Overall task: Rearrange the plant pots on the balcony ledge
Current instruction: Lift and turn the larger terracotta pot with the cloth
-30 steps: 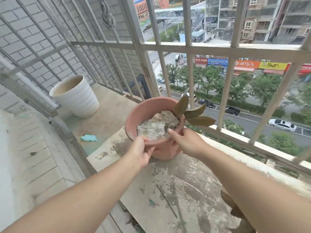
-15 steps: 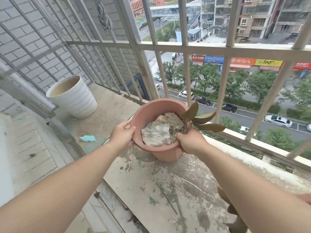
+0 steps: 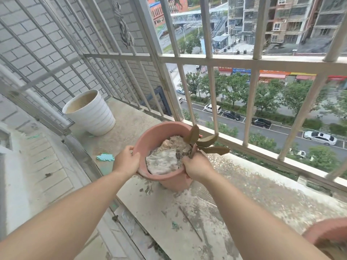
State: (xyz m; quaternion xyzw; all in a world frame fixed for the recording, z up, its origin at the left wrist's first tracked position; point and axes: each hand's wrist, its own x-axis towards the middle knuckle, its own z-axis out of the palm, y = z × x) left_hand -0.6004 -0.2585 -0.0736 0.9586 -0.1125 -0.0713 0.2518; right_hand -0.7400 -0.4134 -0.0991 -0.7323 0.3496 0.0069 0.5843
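Round terracotta-pink plant pot [image 3: 169, 182], dry soil, drooping leaves: centre of frame, on the grey concrete ledge [image 3: 244, 194]. Left hand [image 3: 125, 162] has moved from near rim to left rim and grips it. Right hand [image 3: 197, 166] grips right rim. Two-sided hold suggests a lift is imminent.

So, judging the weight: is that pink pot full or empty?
Largely full: dry soil fills the pink pot, leaves at its right rim.
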